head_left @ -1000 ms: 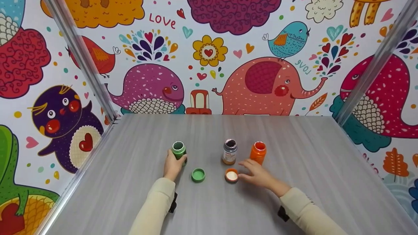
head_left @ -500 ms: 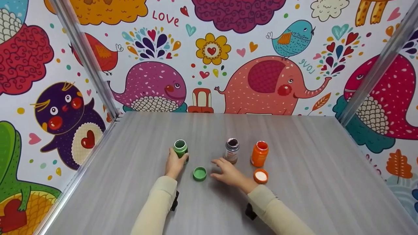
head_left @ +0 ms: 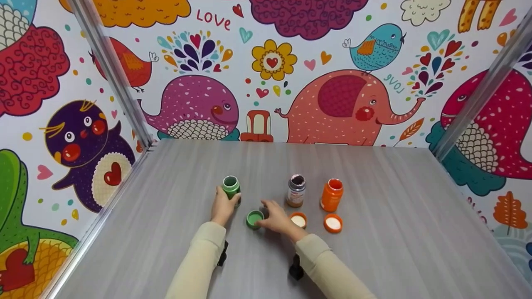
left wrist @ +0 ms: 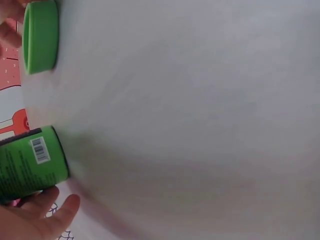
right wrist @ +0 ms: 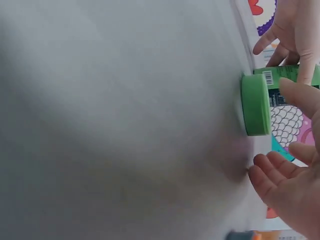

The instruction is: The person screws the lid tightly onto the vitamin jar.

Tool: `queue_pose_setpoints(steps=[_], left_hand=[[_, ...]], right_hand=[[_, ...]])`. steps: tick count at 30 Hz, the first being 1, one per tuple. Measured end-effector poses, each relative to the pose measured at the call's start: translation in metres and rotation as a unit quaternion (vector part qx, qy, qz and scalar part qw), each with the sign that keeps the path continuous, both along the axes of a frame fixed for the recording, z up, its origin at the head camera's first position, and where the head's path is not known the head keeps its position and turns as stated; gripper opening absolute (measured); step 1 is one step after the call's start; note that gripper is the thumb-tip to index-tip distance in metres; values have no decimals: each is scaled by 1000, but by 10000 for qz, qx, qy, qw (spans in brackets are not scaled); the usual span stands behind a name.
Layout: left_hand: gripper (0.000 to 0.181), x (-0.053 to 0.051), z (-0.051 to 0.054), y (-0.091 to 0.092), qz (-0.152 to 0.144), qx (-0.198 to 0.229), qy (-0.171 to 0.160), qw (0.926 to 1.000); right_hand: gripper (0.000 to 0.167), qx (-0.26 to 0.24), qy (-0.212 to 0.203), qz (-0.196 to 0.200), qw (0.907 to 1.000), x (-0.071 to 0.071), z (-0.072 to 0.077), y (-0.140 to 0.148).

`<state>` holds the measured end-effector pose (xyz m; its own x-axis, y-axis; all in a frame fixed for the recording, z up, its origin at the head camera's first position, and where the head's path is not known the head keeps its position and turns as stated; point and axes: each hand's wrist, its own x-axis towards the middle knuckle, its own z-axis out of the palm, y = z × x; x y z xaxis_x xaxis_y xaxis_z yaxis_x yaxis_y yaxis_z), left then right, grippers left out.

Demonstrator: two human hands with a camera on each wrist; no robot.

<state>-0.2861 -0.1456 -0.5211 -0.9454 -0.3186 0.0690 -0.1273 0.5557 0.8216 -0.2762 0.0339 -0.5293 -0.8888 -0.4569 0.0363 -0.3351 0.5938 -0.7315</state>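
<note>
The left hand (head_left: 223,206) grips the green jar (head_left: 231,187), thumb on one side and fingers on the other; the jar stands upright and uncapped on the table (head_left: 374,253). The left wrist view shows the jar's barcode (left wrist: 40,150) on a white patch, with rows of dark print beside it too blurred to read.

The right hand (head_left: 277,218) holds nothing: its thumb and fingers are spread at the green lid (head_left: 254,219), which lies hollow side up just in front of the green jar, toward the right. Whether the thumb touches the lid I cannot tell.

Beyond that hand stands the grey jar (head_left: 296,192), open, its pale label carrying reddish lettering too small to make out. An orange-rimmed lid (head_left: 298,219) lies before it, partly behind the right hand. Farther right is the open orange jar (head_left: 331,196), with an orange lid (head_left: 333,223) near its foot, pale inside up.

On the patterned wall (head_left: 232,41), red letters (head_left: 213,19) read "LOVE".
</note>
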Motion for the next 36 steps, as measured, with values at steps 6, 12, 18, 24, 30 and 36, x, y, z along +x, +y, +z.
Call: queue_pose_setpoints(steps=[6, 12, 18, 24, 30, 36], left_hand=[[51, 2, 0, 0, -97, 33, -34, 9999], [51, 2, 0, 0, -96, -48, 31, 9999], [50, 1, -1, -1, -76, 77, 52, 9999], [56, -11, -20, -6, -94, -31, 270, 9996], [50, -3, -7, -1, -147, 76, 140, 9998], [51, 1, -2, 0, -134, -126, 85, 9998]], right_hand=[[72, 435, -22, -1, 9991, 0, -4, -7], [67, 994, 376, 4, 9943, 1, -6, -10], [64, 1205, 500, 37, 9914, 1, -8, -12], [56, 1300, 633, 2, 9895, 0, -8, -11], [54, 1307, 667, -49, 9892, 0, -9, -10], [54, 1393, 583, -79, 9885, 0, -7, -12]])
